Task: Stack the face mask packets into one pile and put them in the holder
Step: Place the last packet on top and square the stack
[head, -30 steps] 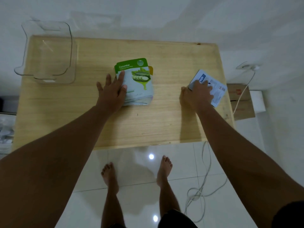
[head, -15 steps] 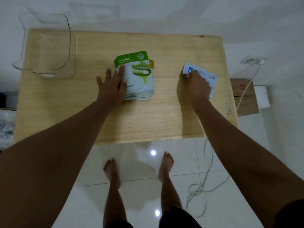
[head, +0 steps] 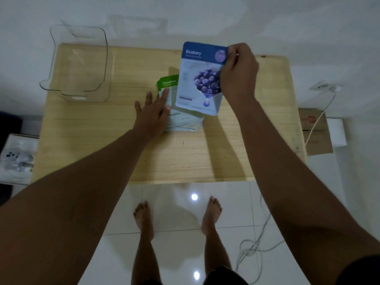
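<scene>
Pinching the blueberry packet (head: 200,79) above the pile (head: 183,122), right hand (head: 238,73); left hand (head: 153,114) lies flat, fingers spread.

Blueberry packet (head: 198,79) held above cucumber-topped pile (head: 181,118); clear holder (head: 79,62) empty.

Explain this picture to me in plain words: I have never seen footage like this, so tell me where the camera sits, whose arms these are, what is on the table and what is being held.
The camera sits on a person's head and looks down, so the two arms are that person's own; their bare feet show on the tiled floor below. No machine is involved. On the wooden table lies a pile of face mask packets with a green cucumber packet on top. The left hand rests flat on that pile. The right hand grips a blueberry packet by its right edge, lifted over the pile. At the table's far left corner stands a clear plastic holder, apparently empty.
</scene>
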A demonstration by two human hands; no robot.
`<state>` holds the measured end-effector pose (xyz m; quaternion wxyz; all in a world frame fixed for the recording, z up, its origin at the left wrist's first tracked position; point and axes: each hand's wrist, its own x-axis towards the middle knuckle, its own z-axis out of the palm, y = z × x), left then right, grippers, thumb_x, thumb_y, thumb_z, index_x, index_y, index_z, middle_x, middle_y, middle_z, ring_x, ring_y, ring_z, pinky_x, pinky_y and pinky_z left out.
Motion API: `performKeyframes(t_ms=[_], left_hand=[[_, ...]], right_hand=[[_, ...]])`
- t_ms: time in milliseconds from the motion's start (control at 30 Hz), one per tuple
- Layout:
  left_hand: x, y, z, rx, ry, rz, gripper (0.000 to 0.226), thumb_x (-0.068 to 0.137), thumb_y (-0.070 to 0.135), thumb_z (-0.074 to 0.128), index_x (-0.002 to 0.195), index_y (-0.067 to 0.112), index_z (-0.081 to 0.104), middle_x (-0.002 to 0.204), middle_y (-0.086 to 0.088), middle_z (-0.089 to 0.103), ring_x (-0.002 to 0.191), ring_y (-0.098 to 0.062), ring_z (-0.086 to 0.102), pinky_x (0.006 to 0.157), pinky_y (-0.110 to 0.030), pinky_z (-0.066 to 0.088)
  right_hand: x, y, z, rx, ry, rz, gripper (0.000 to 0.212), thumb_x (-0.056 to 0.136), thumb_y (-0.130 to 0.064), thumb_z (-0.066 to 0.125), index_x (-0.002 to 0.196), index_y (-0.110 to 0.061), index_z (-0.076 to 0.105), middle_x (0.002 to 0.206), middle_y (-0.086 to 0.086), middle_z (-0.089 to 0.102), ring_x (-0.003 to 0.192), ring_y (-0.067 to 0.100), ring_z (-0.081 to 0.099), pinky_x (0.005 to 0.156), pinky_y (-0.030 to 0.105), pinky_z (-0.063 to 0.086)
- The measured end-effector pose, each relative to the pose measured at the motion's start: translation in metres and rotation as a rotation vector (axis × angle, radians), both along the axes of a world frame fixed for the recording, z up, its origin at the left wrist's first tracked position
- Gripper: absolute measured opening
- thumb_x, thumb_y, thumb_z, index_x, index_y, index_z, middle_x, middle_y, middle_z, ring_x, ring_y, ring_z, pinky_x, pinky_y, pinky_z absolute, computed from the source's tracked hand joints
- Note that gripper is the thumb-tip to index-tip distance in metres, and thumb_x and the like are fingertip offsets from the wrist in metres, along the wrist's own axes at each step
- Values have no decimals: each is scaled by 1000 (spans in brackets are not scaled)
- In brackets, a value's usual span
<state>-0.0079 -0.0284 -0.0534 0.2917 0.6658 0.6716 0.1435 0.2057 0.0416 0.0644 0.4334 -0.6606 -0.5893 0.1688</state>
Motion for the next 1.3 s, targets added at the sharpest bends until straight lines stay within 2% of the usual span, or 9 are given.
performKeyframes(t_ms=[233,300,400,567,700,867,1033,1133,1300], left_hand=[[-4,-1,-2,-3,-105,72,63,101,32,17,158,17,-4,166,-7,13,154,-26,3,120,-54,-8],[-5,0,-2,-30,-95,74,65,99,33,16,158,13,1,166,-10,14,154,-25,3,121,-53,-8],[-5,2,-2,-39,-104,79,67,95,34,16,158,11,6,165,-11,15,154,-25,3,121,-53,-8],[-4,3,1,-48,-179,119,73,88,31,22,158,16,13,165,-4,19,154,-21,6,120,-50,-10],[-2,6,8,-43,-178,151,68,91,34,26,157,18,19,162,-6,28,153,-22,13,120,-52,-3],[4,8,18,85,-29,180,56,99,30,37,153,19,30,138,-14,55,136,-32,42,111,-51,33],[8,10,27,95,-122,260,47,89,28,46,134,14,53,102,-14,69,96,-33,65,81,-36,51],[10,17,37,48,-121,414,48,91,31,54,132,5,55,116,-13,69,109,-30,63,91,-32,44],[11,38,52,-213,-183,511,52,87,48,62,90,-3,72,91,-18,74,88,-31,70,86,-38,55]], right_hand=[[-40,-4,-52,-270,12,92,25,100,-25,45,117,-16,62,94,9,71,82,19,66,67,23,41],[-46,-8,-66,-366,-11,259,37,99,-29,45,128,-8,54,117,26,64,102,29,64,85,37,49],[-50,-15,-84,-415,-380,423,51,102,-24,38,149,-6,29,161,21,17,149,41,14,112,59,32],[-51,-11,-89,-371,-454,564,43,103,-23,38,144,-15,41,163,20,6,149,44,-1,114,69,19],[-47,-8,-84,-370,-491,571,54,102,-24,40,153,-22,24,164,16,-7,150,43,-9,111,73,12],[-45,-16,-84,-432,-576,601,54,104,-32,33,155,-18,19,164,14,-13,150,42,-11,116,70,14],[-36,-14,-83,-351,-367,439,66,96,-40,49,153,-18,23,164,15,4,143,34,35,107,54,43],[-26,-12,-81,-384,-174,141,73,87,-50,62,144,-12,37,153,13,37,134,27,47,108,40,43],[-28,-4,-85,-614,-127,103,70,76,-58,74,114,-2,55,113,15,61,110,30,58,85,32,46]])
